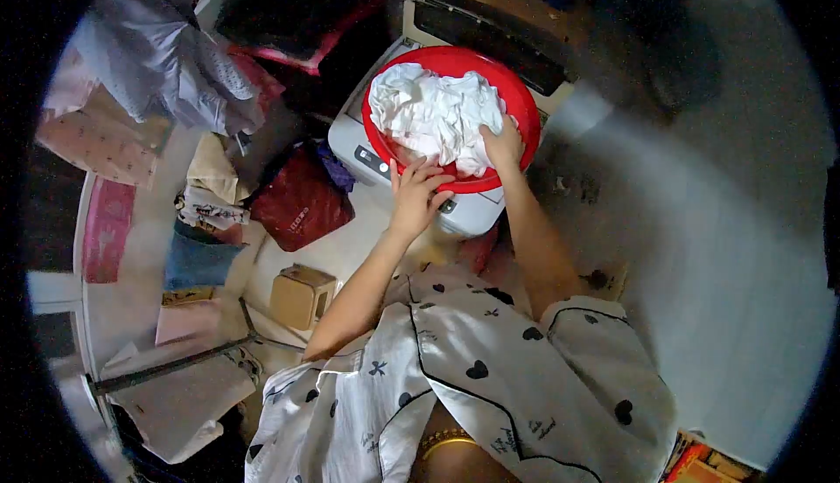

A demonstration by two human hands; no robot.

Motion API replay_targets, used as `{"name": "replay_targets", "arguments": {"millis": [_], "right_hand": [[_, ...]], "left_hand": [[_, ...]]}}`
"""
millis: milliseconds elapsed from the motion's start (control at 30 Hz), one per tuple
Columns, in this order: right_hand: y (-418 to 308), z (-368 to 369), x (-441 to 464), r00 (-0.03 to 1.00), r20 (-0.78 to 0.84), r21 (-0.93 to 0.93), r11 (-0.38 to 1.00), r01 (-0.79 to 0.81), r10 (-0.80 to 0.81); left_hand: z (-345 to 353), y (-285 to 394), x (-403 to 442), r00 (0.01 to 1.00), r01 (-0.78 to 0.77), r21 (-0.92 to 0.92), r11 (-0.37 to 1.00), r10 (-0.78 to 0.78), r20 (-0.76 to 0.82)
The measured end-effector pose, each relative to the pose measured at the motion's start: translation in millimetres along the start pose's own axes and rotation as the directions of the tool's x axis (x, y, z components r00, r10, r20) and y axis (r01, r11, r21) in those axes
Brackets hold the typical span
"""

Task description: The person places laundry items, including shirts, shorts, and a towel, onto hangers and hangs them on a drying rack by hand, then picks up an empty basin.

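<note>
A round red plastic basin [522, 107] rests on top of a white washing machine [357, 137]. Crumpled white cloth [437, 111] fills much of the basin; whether it is one garment or more I cannot tell. My left hand [420, 190] is at the basin's near left rim, its fingers spread apart and touching the rim. Reaching over the right side, my right hand [503, 143] grips the edge of the white cloth inside the basin, its fingertips partly hidden.
The machine's raised lid [486, 37] stands behind the basin. To the left are a dark red bag [302, 199], a tan stool [302, 297] and a dark rack bar [171, 365]. Hanging laundry [171, 54] fills the upper left. A pale wall [735, 247] runs along the right.
</note>
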State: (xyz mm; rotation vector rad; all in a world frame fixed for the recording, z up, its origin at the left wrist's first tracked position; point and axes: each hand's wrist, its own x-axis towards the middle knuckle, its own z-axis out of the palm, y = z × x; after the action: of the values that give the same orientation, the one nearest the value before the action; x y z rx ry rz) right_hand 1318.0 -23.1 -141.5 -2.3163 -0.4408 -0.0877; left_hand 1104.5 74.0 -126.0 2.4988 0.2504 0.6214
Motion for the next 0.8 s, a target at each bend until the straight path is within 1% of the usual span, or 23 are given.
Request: {"name": "replay_targets", "arguments": {"millis": [33, 67, 133, 167, 267, 300, 400, 433, 500, 567, 633, 667, 700, 733, 767, 800], "right_hand": [[1, 1, 2, 0.997, -0.071, 0.013, 1.000, 0.026, -0.025], [3, 1, 4, 0.997, -0.083, 0.138, 0.990, 0.017, -0.005], [0, -8, 4, 0.994, -0.097, 0.381, 0.925, -0.005, 0.045], [0, -16, 6, 0.996, 0.015, 0.485, 0.870, -0.086, 0.090], [22, -4, 20, 0.991, -0.100, 0.565, 0.825, -0.017, 0.089], [14, -9, 17, 0.988, -0.108, 0.659, 0.752, -0.015, 0.114], [-4, -27, 18, 0.969, -0.123, 0.805, 0.593, -0.029, 0.215], [1, -35, 25, 0.985, -0.085, 0.793, 0.608, -0.023, 0.148], [-6, -44, 29, 0.980, -0.114, 0.828, 0.561, 0.003, 0.164], [-68, -91, 9, 0.973, 0.075, 0.959, 0.253, -0.131, 0.218], [-67, -87, 11, 0.999, -0.032, 0.967, 0.252, 0.026, 0.019], [-64, -88, 10, 0.997, -0.059, 0.934, 0.349, 0.071, -0.045], [-71, -94, 5, 0.990, -0.087, 0.890, 0.438, 0.127, -0.110], [-80, -100, 0, 0.978, -0.114, 0.836, 0.515, 0.188, -0.173], [-94, -101, -3, 0.993, 0.096, 0.970, 0.229, -0.079, -0.065], [-115, -103, -8, 0.943, 0.331, 0.938, -0.098, -0.332, -0.028]], "left_hand": [[2, -3, 0, 1.000, 0.006, 0.008, 1.000, -0.007, 0.024], [3, -4, 0, 0.999, 0.013, 0.016, 1.000, -0.014, 0.049], [3, -3, -1, 0.999, 0.012, 0.011, 1.000, -0.013, 0.035], [3, -3, -1, 0.999, 0.011, 0.008, 1.000, -0.011, 0.030], [-2, 5, 0, 1.000, 0.021, 0.008, 1.000, -0.021, 0.007], [-2, 5, 1, 1.000, 0.018, 0.007, 1.000, -0.018, 0.001], [0, 5, -1, 1.000, 0.016, -0.002, 1.000, -0.016, -0.005], [0, 4, 0, 1.000, 0.017, -0.006, 1.000, -0.017, -0.006], [-1, 5, 1, 1.000, 0.011, -0.022, 1.000, -0.012, -0.012], [-6, 6, 0, 1.000, 0.003, -0.045, 0.999, -0.004, -0.028], [-9, 1, 2, 0.993, 0.013, -0.207, 0.978, -0.038, -0.115], [-11, 0, 2, 0.986, 0.013, -0.285, 0.958, -0.060, -0.157], [-18, -1, 0, 0.970, 0.139, -0.417, 0.898, -0.208, -0.125], [-27, 1, -3, 0.934, 0.257, -0.538, 0.803, -0.349, -0.074], [-34, 2, -7, 0.880, 0.360, -0.643, 0.676, -0.475, -0.007], [-37, 2, -14, 0.875, 0.248, -0.801, 0.544, -0.481, -0.056]]}}
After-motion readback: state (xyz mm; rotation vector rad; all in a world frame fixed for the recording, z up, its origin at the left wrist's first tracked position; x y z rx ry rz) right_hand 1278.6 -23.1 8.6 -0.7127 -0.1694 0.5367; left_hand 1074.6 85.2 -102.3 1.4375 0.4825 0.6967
